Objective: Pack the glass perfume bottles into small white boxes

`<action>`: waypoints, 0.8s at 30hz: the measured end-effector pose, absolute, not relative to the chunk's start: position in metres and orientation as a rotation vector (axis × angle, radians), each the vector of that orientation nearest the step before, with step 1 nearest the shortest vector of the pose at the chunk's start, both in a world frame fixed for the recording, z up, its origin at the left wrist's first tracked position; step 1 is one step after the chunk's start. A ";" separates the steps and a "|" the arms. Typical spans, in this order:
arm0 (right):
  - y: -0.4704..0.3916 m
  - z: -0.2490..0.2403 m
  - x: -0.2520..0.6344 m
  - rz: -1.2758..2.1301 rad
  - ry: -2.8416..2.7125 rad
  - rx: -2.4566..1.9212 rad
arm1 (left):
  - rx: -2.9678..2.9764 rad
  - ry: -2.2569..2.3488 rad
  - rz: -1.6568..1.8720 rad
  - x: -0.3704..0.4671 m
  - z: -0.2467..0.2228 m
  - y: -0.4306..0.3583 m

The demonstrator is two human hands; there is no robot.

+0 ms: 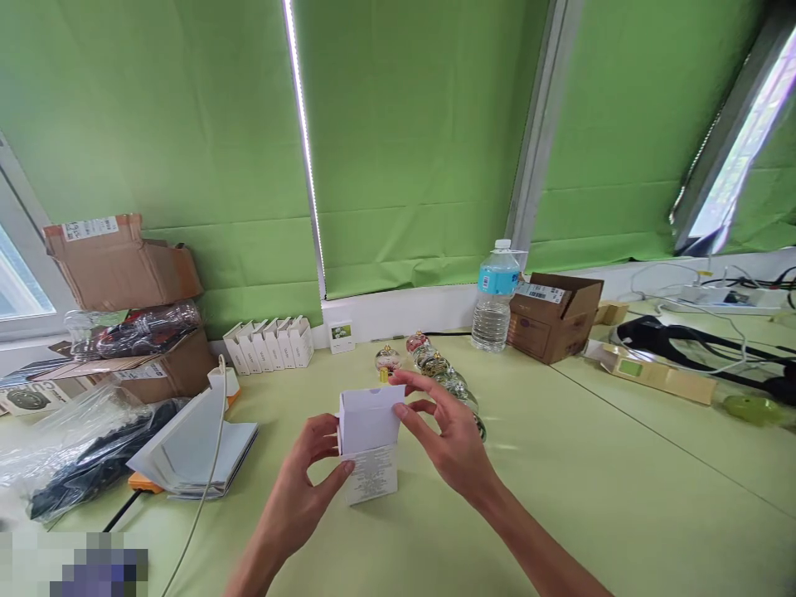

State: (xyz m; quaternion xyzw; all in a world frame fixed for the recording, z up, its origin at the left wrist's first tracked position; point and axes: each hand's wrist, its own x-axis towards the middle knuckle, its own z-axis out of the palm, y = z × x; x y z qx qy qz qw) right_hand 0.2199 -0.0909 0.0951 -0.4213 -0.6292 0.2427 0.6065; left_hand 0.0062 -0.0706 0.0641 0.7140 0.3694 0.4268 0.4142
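A small white box [371,421] with printed text on its lower panel is held upright over the table, its top panel raised. My left hand [311,477] grips the box from the left, thumb on the front and fingers behind. On the right side, my right hand [441,427] pinches the upper right edge between thumb and fingers. Just behind the box stands a round glass ornament [387,359] with a gold cap. A row of similar ornaments [444,371] runs behind my right hand, which partly hides it.
White boxes [267,347] stand in a row at the back left, near stacked cardboard boxes [124,274]. Papers [186,444] and a cable lie left. A water bottle [492,311] and an open carton [550,319] stand back right, with black straps [684,348] farther right.
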 end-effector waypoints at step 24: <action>-0.088 0.085 0.217 0.227 -1.864 -1.062 | 1.825 0.986 1.147 0.006 0.062 -0.071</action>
